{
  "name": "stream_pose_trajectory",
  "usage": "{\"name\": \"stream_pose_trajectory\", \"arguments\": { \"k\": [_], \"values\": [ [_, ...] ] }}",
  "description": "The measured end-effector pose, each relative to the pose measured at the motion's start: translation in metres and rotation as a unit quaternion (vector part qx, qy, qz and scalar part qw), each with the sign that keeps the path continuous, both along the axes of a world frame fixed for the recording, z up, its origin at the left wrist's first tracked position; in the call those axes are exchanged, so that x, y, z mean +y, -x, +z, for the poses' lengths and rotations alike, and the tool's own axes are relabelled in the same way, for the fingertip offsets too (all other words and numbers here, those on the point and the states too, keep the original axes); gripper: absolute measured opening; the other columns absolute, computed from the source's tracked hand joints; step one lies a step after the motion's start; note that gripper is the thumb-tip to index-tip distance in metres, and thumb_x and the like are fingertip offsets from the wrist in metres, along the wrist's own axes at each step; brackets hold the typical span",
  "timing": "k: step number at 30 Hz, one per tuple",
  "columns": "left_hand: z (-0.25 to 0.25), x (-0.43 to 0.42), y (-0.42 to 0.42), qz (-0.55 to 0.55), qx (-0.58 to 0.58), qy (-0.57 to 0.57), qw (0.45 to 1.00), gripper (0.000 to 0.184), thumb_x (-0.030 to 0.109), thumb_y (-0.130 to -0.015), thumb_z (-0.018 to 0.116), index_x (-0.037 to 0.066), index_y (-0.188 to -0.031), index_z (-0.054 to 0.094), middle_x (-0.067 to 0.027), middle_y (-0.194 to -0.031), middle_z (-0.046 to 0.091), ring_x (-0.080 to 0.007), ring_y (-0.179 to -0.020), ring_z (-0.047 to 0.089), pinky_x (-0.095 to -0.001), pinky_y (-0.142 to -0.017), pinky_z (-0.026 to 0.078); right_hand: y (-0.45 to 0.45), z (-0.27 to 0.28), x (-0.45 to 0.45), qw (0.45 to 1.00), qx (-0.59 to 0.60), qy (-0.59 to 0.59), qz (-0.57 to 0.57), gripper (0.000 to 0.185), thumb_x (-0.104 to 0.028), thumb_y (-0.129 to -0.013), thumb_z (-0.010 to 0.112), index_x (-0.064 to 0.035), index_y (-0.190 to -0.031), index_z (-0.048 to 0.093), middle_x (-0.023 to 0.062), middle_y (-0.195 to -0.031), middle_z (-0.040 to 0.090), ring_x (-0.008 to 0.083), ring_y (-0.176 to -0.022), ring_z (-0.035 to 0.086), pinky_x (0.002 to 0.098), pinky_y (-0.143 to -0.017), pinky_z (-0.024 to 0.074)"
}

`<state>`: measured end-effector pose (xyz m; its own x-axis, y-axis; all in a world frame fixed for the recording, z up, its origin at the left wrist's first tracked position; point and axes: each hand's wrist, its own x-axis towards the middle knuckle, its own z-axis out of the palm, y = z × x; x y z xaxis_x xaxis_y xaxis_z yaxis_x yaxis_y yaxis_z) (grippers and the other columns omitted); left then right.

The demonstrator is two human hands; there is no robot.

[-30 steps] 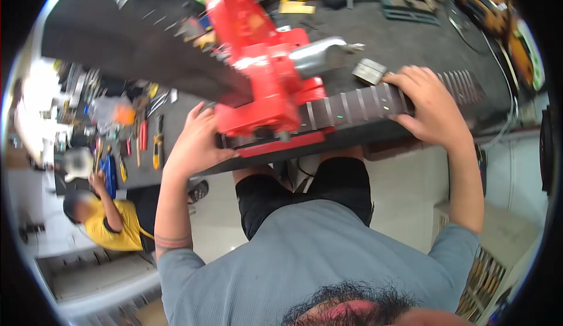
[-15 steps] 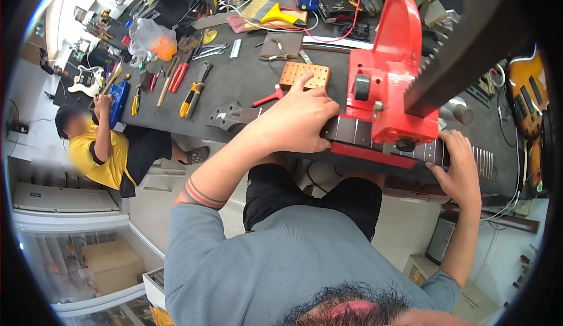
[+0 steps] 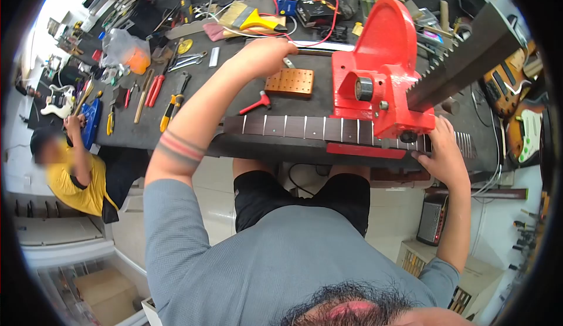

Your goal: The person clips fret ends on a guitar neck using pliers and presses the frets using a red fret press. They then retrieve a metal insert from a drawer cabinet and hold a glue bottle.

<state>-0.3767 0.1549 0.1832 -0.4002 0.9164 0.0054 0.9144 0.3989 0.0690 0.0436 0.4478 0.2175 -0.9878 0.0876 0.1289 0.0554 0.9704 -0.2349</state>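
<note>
A guitar neck (image 3: 296, 127) with a dark fretted fingerboard lies along the bench's near edge, under a red press (image 3: 375, 62) with a dark toothed bar (image 3: 463, 62). My right hand (image 3: 444, 153) grips the neck right of the press, thumb on the near side and fingers over the far side. My left hand (image 3: 267, 56) is off the neck, reaching over the bench beyond a drilled wooden block (image 3: 290, 83). Its fingers look curled; their tips and anything in them are hidden. A red T-handled tool (image 3: 256, 103) lies between the block and the neck.
Pliers (image 3: 175, 104), spanners (image 3: 189, 61) and a yellow-handled brush (image 3: 258, 21) lie on the dark bench (image 3: 205, 100). A plastic bag (image 3: 124, 47) with something orange stands farther left. Another person (image 3: 76, 176) in yellow works at the left. Guitar bodies (image 3: 531, 129) stand at the right.
My left hand has left the fingerboard and moved up and left, beyond the drilled block. My right hand stays on the neck. The whole view has shifted slightly.
</note>
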Motion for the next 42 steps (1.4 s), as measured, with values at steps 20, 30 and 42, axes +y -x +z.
{"name": "stream_pose_trajectory", "arguments": {
  "k": [20,30,42],
  "values": [
    [0.012,-0.009,0.005,0.046,-0.545,-0.317,0.775,0.028,0.018,-0.117,0.059,0.002,-0.14,0.062,-0.0111,-0.129,0.074,-0.0186,-0.102,0.075,-0.0366,-0.094,0.063,-0.119,-0.035,-0.077,0.928,0.292,0.057,-0.225,0.044,0.006,-0.093,0.071,-0.0039,-0.136,0.068,0.0141,-0.14,0.065,0.0372,-0.14,0.058,0.052,-0.123,0.042],
    [0.029,-0.067,-0.217,-0.133,-0.696,-0.494,0.504,0.03,0.021,-0.113,0.068,0.005,-0.137,0.059,-0.0156,-0.115,0.066,-0.0228,-0.085,0.064,-0.0342,-0.071,0.054,-0.089,-0.029,-0.166,0.887,0.35,0.294,-0.064,0.038,0.006,-0.093,0.076,-0.004,-0.129,0.073,0.0143,-0.125,0.07,0.0266,-0.107,0.07,0.0394,-0.096,0.0559],
    [-0.055,0.043,-0.523,-0.329,-0.592,-0.109,0.728,0.051,-0.012,-0.099,0.071,-0.002,-0.148,0.061,-0.0119,-0.144,0.06,-0.0236,-0.126,0.069,-0.0359,-0.107,0.059,-0.288,-0.127,-0.209,0.613,0.454,0.482,-0.431,0.027,-0.026,-0.122,0.051,-0.0029,-0.126,0.064,0.0041,-0.098,0.07,0.0142,-0.093,0.069,0.0327,-0.091,0.0576]
  ]
}}
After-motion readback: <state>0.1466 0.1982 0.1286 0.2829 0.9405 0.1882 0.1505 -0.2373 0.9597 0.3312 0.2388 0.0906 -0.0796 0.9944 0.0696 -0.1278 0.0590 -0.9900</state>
